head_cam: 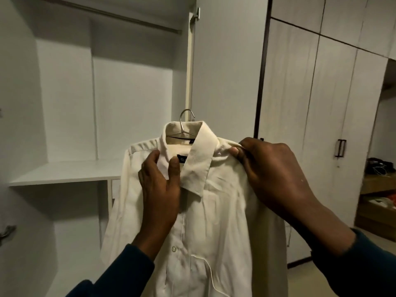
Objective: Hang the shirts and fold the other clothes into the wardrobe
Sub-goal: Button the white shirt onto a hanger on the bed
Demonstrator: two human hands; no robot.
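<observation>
Both hands on a cream white shirt (205, 221), held up in front of an open wardrobe (64, 103). Left hand (159, 189) at 9 o'clock of the collar: thumb and fingers pinch the left collar edge and placket, thumb tip just beside the dark neck label (182, 160). Right hand (272, 174) at 3 o'clock of the collar: fingers curled round the shirt's right shoulder, gripping the fabric there. Dark blue sleeves (120, 277) on both forearms.

Shirt sits on a hanger (186, 123); metal hook sticks up out of the collar at 12 o'clock, hooked on nothing, free in the air. Dark hanger bar shows inside the neck opening. Right collar flap (198, 166) folded down and out, lying across the chest. Front partly open at the top, 1 white button (173, 248) visible lower down on the placket. Shirt's left sleeve hangs down at 8 o'clock.

Behind: hanging rail (120, 17) at 11 o'clock, high up in the wardrobe, bare where seen. White shelf (64, 171) at 9 o'clock, level with the left hand. Open door (227, 61) at 12 o'clock, hinge near its top. Closed wood-grain doors at 2 o'clock with a dark handle (340, 148). Low wooden shelves (377, 189) with blurry items at 3 o'clock, far edge.
</observation>
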